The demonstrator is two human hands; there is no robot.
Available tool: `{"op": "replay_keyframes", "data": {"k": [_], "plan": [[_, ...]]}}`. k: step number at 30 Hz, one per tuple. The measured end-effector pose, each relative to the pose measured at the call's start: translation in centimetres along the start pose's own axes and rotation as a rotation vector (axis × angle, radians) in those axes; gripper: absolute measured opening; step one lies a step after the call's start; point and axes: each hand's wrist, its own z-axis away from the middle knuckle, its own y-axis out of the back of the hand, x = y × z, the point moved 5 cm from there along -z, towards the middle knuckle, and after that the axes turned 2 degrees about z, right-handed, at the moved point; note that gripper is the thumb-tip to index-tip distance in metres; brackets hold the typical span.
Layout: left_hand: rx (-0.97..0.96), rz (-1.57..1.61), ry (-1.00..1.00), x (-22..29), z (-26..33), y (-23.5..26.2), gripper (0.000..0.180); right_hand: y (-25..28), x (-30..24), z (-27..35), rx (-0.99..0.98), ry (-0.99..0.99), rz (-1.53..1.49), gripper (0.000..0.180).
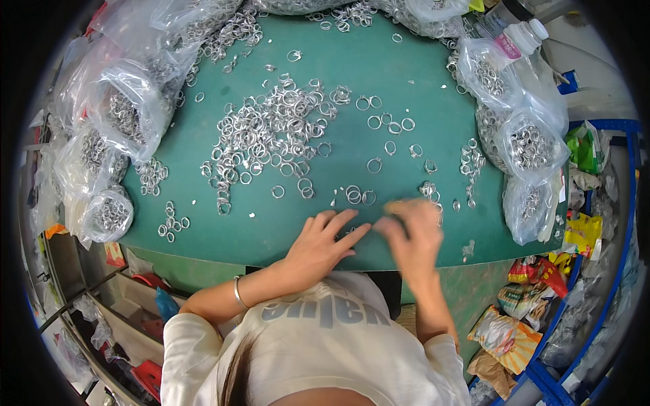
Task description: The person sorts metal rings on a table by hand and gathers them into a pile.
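Silver-coloured rings lie all over the green tabletop (325, 61), with a large heap of rings (271, 128) left of the middle. My left hand (318, 243) rests at the near edge, fingers apart and pointing right; its fingertips are close to something small that I cannot make out. My right hand (414, 237) is smeared by motion just to the right, and whether it holds anything does not show. A few loose rings (353, 195) lie just beyond both hands. A small ring cluster (428, 189) sits beside my right hand's fingers.
Clear plastic bags full of rings line the left side (108, 216), the right side (531, 149) and the far edge. A white bottle (521, 39) stands at the far right. Blue shelving (542, 379) with colourful packets is at the right; drawers (128, 304) are at the left.
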Motion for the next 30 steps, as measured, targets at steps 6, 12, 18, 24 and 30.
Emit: {"op": "replay_keyframes", "data": {"k": [6, 12, 18, 24, 30], "plan": [[-0.05, -0.018, -0.161, 0.5, -2.0, -0.2, 0.037, 2.6, 6.8, -5.3, 0.069, -0.244, 0.394, 0.017], [0.103, 0.04, -0.193, 2.5, -10.8, 0.6, 0.032, 5.6, 6.3, -2.9, 0.232, -0.379, 0.061, 0.014], [0.013, 0.296, -0.096, 0.9, -14.4, -2.9, 0.03, 6.1, 5.6, 1.7, 0.262, -0.465, -0.094, 0.014], [0.008, 1.162, 0.338, -3.1, -9.4, 0.9, 0.027, 1.1, 0.9, 2.0, -0.095, -0.289, -0.272, 0.02], [0.124, 0.807, 0.376, -3.1, -4.4, 2.7, 0.036, 0.4, -1.2, -0.2, -0.056, -0.139, -0.232, 0.027]]}}
